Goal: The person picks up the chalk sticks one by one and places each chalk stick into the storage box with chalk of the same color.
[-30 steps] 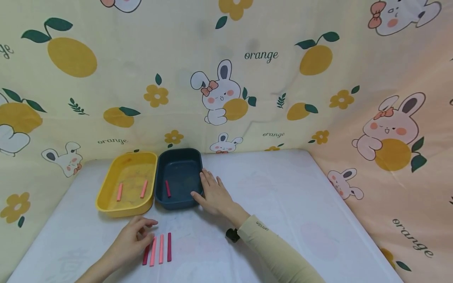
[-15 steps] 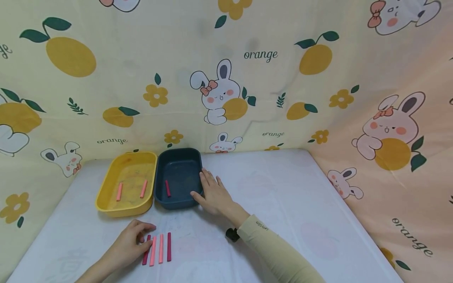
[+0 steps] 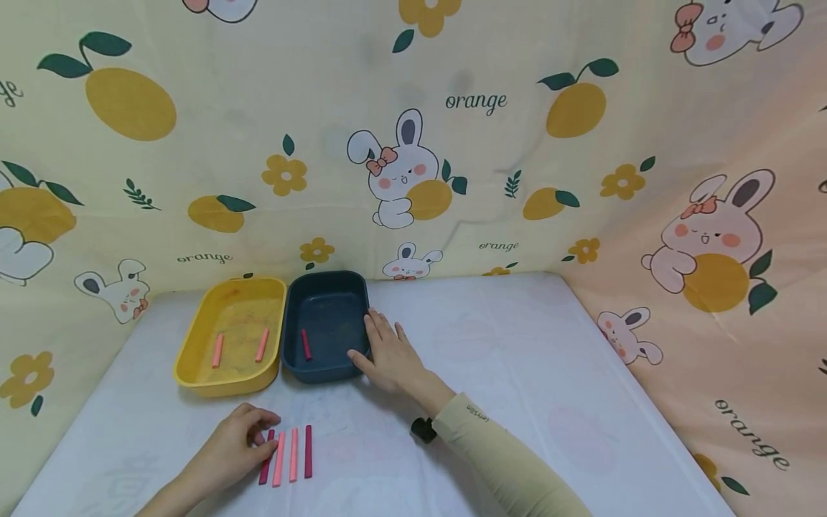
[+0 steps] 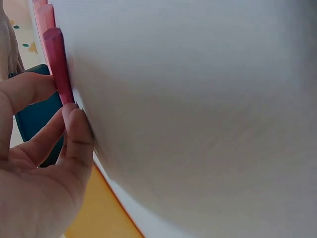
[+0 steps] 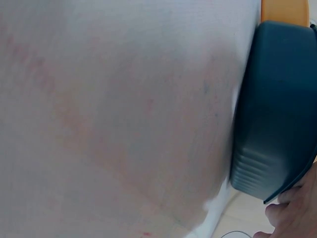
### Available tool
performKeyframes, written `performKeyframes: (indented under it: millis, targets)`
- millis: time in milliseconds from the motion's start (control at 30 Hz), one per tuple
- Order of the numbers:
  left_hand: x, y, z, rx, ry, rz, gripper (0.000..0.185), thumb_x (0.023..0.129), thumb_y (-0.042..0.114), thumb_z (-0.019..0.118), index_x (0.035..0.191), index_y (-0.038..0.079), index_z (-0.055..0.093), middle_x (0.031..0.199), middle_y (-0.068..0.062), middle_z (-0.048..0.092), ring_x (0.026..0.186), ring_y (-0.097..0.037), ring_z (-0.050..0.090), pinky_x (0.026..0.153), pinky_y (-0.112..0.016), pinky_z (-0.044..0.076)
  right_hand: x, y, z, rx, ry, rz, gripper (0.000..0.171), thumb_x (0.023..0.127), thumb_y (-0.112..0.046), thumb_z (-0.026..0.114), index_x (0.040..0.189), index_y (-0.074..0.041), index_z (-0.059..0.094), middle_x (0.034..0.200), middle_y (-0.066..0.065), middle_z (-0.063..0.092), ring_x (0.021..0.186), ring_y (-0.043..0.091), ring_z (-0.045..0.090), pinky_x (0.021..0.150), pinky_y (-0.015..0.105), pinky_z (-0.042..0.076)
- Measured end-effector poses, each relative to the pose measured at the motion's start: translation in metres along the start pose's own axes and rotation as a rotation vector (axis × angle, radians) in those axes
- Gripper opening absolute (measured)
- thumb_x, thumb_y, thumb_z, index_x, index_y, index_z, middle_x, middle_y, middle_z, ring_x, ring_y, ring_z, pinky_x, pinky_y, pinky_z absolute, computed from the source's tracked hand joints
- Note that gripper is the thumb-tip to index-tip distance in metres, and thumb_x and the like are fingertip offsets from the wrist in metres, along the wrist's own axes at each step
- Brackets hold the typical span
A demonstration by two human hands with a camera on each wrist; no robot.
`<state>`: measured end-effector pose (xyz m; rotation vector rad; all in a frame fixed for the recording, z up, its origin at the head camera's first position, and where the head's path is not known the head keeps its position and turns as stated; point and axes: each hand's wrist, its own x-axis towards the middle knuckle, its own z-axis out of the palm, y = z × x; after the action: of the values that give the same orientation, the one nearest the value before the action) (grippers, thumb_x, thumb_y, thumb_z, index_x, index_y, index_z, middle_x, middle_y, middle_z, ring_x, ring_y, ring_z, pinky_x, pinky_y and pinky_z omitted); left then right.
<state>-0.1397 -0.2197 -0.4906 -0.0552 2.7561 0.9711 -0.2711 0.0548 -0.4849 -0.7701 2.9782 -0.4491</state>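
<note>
Head view: left hand (image 3: 235, 446) pinching leftmost dark stick (image 3: 267, 457), long axis pointing toward trays; right hand (image 3: 388, 352) flat against blue tray (image 3: 326, 283).

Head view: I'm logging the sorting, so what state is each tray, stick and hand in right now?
Yellow tray: upright, holds two light pink sticks.
Blue tray: upright, holds one dark red stick.
Row of four sticks: flat on the table, side by side.
Left hand: fingers curled on the leftmost dark stick.
Right hand: open, resting against the blue tray's rim.
</note>
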Motion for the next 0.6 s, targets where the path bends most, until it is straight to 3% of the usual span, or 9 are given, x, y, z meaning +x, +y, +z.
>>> performKeyframes:
  millis: [600]
  targets:
    - [-0.0014,0.0024,-0.0013,-0.025,0.004,-0.005,0.026,0.081,0.002,0.081,0.105,0.006,0.072,0.094,-0.003,0.059,0.082,-0.017,0.054,0.071,-0.026,0.053,-0.0014,-0.0011,-0.0020,0.009,-0.001,0.005,0.084,0.107,-0.062,0.034,0.167,-0.007,0.013,0.175,0.005,0.006,0.160,0.022,0.011,0.127,0.050,0.012]
